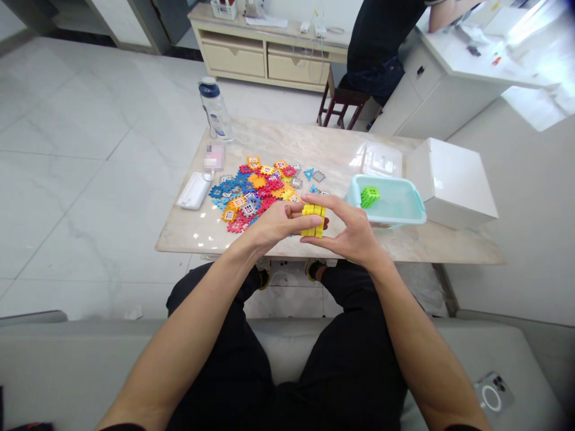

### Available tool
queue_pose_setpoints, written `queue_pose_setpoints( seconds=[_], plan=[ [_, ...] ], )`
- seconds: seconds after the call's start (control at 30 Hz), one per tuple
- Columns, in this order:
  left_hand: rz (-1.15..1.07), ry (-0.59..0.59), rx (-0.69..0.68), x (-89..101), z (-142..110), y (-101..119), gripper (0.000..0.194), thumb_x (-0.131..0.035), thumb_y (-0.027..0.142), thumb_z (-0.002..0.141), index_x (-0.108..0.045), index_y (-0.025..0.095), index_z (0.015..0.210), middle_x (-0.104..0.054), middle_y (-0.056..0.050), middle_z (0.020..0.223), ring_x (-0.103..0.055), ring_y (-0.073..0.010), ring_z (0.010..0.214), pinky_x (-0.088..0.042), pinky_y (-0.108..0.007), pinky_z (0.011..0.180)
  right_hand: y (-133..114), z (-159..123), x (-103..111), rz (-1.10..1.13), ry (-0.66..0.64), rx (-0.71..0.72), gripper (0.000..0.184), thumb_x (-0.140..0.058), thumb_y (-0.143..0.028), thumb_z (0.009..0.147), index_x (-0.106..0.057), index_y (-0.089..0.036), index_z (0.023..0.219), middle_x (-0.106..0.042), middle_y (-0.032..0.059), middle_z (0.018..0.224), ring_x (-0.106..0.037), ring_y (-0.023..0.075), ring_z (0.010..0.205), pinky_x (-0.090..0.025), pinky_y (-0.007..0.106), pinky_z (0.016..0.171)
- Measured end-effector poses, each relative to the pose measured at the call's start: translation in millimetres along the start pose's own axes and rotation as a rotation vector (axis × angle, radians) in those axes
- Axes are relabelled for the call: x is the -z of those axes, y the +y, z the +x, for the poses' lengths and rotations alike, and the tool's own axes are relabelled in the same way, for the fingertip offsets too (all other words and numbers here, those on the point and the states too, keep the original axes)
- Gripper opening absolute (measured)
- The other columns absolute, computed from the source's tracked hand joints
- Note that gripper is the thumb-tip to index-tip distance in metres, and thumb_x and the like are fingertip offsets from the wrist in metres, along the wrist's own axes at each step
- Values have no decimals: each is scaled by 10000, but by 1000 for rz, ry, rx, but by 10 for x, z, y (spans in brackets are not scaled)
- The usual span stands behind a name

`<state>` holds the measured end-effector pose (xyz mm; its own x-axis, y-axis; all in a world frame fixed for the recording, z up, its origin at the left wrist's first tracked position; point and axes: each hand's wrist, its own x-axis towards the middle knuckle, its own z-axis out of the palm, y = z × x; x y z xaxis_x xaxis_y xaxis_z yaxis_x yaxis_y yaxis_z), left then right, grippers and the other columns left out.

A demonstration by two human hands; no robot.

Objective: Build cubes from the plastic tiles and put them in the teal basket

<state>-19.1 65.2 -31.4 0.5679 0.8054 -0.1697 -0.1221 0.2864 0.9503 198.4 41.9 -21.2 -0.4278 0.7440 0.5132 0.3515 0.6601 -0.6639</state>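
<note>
Grip closed from both sides: left hand (281, 222), fingers (295, 209) pressed against one side of a yellow block of snap-together plastic tiles (313, 220); right hand (347, 230), thumb across the top of the block, fingers under it. Block clamped between the two hands, lifted over the near part of a marble table (314, 143), its underside not visibly touching the stone.

Just left of and beyond the hands, a loose heap of plastic tiles (251, 191) in red, orange, blue, yellow and grey, a few stray pieces lying apart toward the right. Just right of the hands, a plastic tub with a teal rim (389, 182), a green block of tiles (370, 197) inside it. Beyond the tub, a clear plastic lid (381, 160) flat on the table; beside the tub, a white box (449, 182). Toward the far left of the table, a water bottle (215, 111), a blurred card (214, 157) and a white case (194, 190).

Below the table, knees in black trousers (287, 359) over a grey sofa (90, 353), a phone (492, 395) lying on the cushion. Past the table, a seated person in dark clothes (377, 48) on a wooden stool (344, 102), at a white counter (449, 78).
</note>
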Motion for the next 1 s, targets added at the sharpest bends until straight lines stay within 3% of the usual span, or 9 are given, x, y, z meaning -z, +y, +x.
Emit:
queue_pose_setpoints(
  seconds=[0.27, 0.4, 0.7, 1.0],
  plan=[
    [-58, 9, 6, -23, 15, -32, 569, -1030, 568, 744, -860, 129, 1063, -874, -164, 1108, -838, -287, 1007, -641, -365, 908, 6, 30, -19, 20, -9, -3, 569, -923, -407, 961, -739, -336, 1495, -793, 80, 1488, -733, 319, 1423, -587, 548, 1259],
    [-59, 44, 11, -32, 26, -57, 572, -1024, 574, 738, -851, 120, 1039, -873, -168, 1103, -840, -298, 1013, -645, -370, 899, 14, 46, -30, 14, 6, 36, 589, -930, -440, 955, -736, -314, 1497, -800, 94, 1471, -747, 326, 1394, -596, 548, 1239],
    [-31, 4, -26, -78, -28, 60, 534, -1027, 539, 749, -806, 156, 1050, -877, -121, 1037, -851, -290, 1039, -648, -348, 898, 23, 36, -53, -18, 63, 86, 523, -902, -403, 982, -736, -330, 1472, -827, 76, 1411, -796, 302, 1292, -650, 506, 1149],
    [47, 55, -19, -95, -32, 28, 461, -995, 525, 755, -822, 167, 987, -876, -100, 1026, -845, -278, 989, -654, -348, 864, 33, -1, -77, -72, 36, 15, 540, -896, -462, 986, -738, -317, 1482, -814, 83, 1443, -784, 309, 1315, -640, 507, 1167]
  ],
)
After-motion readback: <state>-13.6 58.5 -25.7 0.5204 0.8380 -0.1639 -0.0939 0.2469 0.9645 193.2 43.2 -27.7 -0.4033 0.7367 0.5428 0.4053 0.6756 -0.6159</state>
